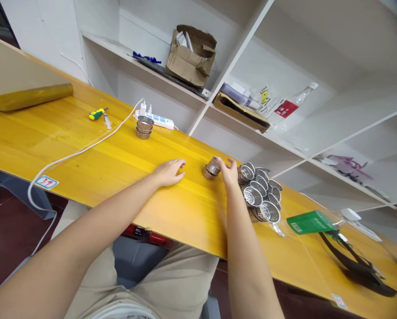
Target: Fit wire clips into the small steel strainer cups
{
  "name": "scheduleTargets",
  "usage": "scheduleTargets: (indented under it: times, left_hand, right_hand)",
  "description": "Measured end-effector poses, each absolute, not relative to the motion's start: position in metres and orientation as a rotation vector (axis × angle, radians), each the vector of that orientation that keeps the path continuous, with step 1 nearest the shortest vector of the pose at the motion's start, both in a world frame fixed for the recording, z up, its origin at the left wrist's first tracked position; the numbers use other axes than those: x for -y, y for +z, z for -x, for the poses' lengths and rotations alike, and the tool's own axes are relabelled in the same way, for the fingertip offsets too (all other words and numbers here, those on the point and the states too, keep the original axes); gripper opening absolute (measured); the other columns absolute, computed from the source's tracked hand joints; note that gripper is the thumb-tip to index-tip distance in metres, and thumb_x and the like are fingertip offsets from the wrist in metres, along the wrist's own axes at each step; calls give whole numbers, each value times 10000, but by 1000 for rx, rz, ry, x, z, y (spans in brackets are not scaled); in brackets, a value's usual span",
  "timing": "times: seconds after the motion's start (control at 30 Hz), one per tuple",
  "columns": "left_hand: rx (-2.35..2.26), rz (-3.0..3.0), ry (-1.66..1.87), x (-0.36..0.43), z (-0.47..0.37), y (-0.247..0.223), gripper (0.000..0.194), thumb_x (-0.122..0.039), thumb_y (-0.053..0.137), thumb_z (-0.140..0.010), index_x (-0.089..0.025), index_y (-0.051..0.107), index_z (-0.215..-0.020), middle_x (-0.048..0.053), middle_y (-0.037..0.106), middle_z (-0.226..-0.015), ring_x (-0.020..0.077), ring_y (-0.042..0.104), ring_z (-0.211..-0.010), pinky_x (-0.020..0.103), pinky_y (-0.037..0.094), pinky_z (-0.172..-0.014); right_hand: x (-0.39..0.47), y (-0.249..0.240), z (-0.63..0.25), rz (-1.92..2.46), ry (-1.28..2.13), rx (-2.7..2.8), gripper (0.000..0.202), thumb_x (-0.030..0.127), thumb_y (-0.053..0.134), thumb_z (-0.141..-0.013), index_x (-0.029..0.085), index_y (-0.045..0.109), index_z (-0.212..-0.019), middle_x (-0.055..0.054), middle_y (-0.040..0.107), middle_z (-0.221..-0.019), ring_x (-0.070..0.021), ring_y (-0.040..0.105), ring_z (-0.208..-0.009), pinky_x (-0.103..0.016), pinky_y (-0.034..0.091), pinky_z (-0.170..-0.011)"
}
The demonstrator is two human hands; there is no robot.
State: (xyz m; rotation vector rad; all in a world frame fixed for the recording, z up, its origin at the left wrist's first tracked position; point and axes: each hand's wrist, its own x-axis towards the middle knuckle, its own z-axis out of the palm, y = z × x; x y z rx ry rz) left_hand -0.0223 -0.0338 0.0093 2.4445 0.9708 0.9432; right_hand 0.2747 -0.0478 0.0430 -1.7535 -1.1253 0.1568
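Over the middle of the yellow table, my left hand (170, 172) is open and empty, its thumb apart from its curled fingers. To its right stands a short stack of perforated metal cups (212, 169). My right hand (229, 172) is beside this stack, a fingertip at the upper cup's right side and the fingers apart, without a visible grip. Right of that hand is a cluster of many similar metal cups (258, 190), openings facing up or tilted. Another small stack of metal cups (144, 128) stands at the back left, by the power strip.
A white power strip (160, 120) has a cable looping over the table's left part. A green-yellow screwdriver (97, 114) lies near a syringe (108, 122). On the right are a green container (309, 222) and a black strap (354, 266). White shelves stand behind.
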Motion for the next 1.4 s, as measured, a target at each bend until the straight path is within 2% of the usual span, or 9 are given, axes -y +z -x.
scheduleTargets:
  times: [0.07, 0.13, 0.23, 0.3, 0.43, 0.73, 1.0, 1.4]
  left_hand:
    - [-977, -2444, 940, 34, 22, 9, 316, -319, 569, -929, -209, 573, -1225, 93, 693, -1185, 259, 683, -1025, 424, 540, -935]
    - [-982, -2446, 935, 35, 23, 10, 300, -317, 567, -928, -209, 582, -1207, 92, 692, -1180, 250, 688, -980, 416, 546, -906]
    - [-984, -2461, 924, 37, 23, 11, 262, -308, 565, -927, -217, 601, -1170, 87, 691, -1189, 233, 695, -929, 397, 551, -869]
    - [-985, -2473, 917, 38, 23, 11, 244, -298, 565, -927, -220, 610, -1153, 83, 689, -1200, 228, 699, -926, 390, 551, -869]
    - [-986, -2472, 911, 38, 24, 11, 234, -289, 569, -924, -219, 616, -1142, 79, 690, -1208, 226, 704, -909, 388, 555, -853]
    - [-988, -2483, 892, 39, 24, 12, 210, -289, 564, -921, -225, 632, -1109, 66, 692, -1185, 225, 701, -907, 379, 551, -843]
    - [-994, -2501, 872, 40, 25, 13, 183, -281, 561, -914, -221, 649, -1063, 69, 694, -1138, 233, 693, -905, 379, 545, -841]
    - [-1022, -2508, 811, 42, 26, 17, 195, -276, 548, -918, -209, 666, -1059, 68, 693, -1140, 219, 684, -938, 344, 525, -853]
  right_hand:
    - [49, 41, -266, 1756, 201, 1170, 713, 610, 818, -647, 182, 654, -1193, -130, 718, -1113, -227, 677, -919, -331, 527, -823]
    - [49, 39, -259, 1795, 221, 1209, 656, 582, 853, -596, 187, 683, -1091, -103, 735, -1038, -232, 665, -894, -351, 518, -841]
    - [48, 36, -253, 1862, 166, 1260, 493, 548, 851, -599, 193, 690, -901, -61, 722, -871, -230, 639, -820, -372, 506, -839]
    - [49, 35, -250, 1869, 107, 1295, 421, 526, 840, -616, 203, 675, -830, -44, 692, -828, -230, 624, -818, -378, 502, -850]
    - [50, 30, -242, 1832, -50, 1311, 372, 489, 842, -618, 212, 632, -748, -65, 650, -943, -234, 608, -884, -375, 486, -914]
    - [55, 24, -236, 1789, -52, 1219, 402, 495, 842, -653, 216, 557, -702, -75, 608, -1044, -229, 598, -957, -362, 452, -965]
    - [53, 19, -248, 1732, 5, 1166, 437, 544, 800, -728, 229, 501, -678, -69, 617, -996, -220, 593, -1001, -358, 443, -982]
    - [57, 28, -240, 1696, 30, 1206, 443, 533, 817, -632, 244, 482, -663, -57, 637, -951, -241, 607, -933, -380, 462, -913]
